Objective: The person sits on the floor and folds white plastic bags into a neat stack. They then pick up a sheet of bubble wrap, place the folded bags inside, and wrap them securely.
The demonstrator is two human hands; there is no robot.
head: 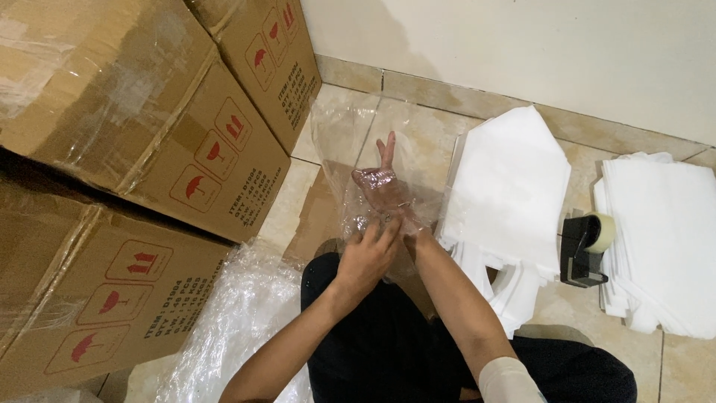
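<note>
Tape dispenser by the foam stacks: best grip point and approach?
Judging by its pose, take the tape dispenser by its black body, below the roll, from above. It stands upright on the tiled floor, wedged between two white sheet stacks, so side access looks blocked.

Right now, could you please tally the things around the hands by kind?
Cardboard boxes: 3
Stacks of white sheets: 2
Tape dispenser: 1
Clear plastic bag, over the right hand, held by the left hand: 1
Total: 7
</note>
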